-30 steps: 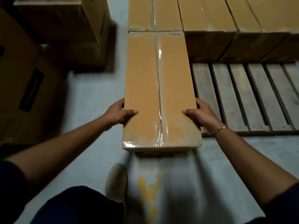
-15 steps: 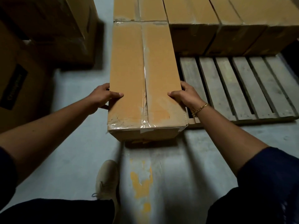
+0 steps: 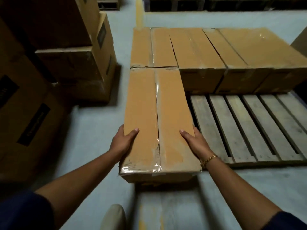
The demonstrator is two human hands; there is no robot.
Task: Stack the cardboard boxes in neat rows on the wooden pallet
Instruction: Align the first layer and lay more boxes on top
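Long cardboard box point(image 3: 157, 117) is gripped at its near end, left hand point(image 3: 123, 143) and right hand point(image 3: 195, 143) clamped on its sides, thumbs on top. It is set along the wooden pallet point(image 3: 249, 127)'s left edge, butted against the stacked boxes point(image 3: 207, 52) at the pallet's far side.

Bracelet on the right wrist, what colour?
Gold, a chain-link bracelet; the head view shows it best.
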